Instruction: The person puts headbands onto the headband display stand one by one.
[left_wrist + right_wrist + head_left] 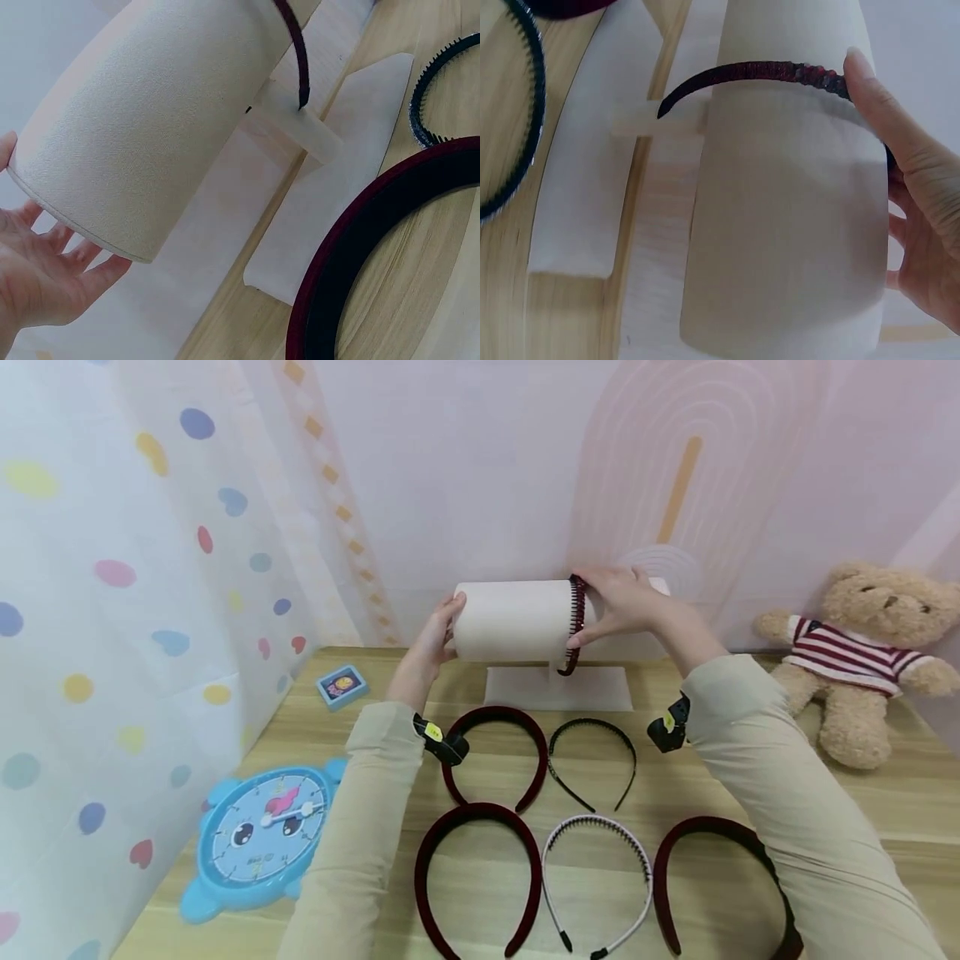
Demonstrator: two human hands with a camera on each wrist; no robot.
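A cream cylindrical headband stand (513, 620) lies level on a post over a flat white base (558, 689). Around its middle sits a dark red toothed headband (577, 618), its tip (662, 112) pointing down toward the post. My right hand (626, 602) holds the headband, thumb pressed on its front and fingers reaching over the top and behind the cylinder. At the cylinder's left end, my left hand (431, 647) grips the rim; in the left wrist view its fingers (71, 259) curve at the edge.
Two dark red padded headbands (536, 743) (423, 868), a thin black one (592, 721), a white toothed one (551, 893) and another dark red one (663, 885) lie in front. A blue clock (255, 852), small blue box (342, 687) and teddy bear (855, 727) flank them. A curtain (450, 468) hangs behind.
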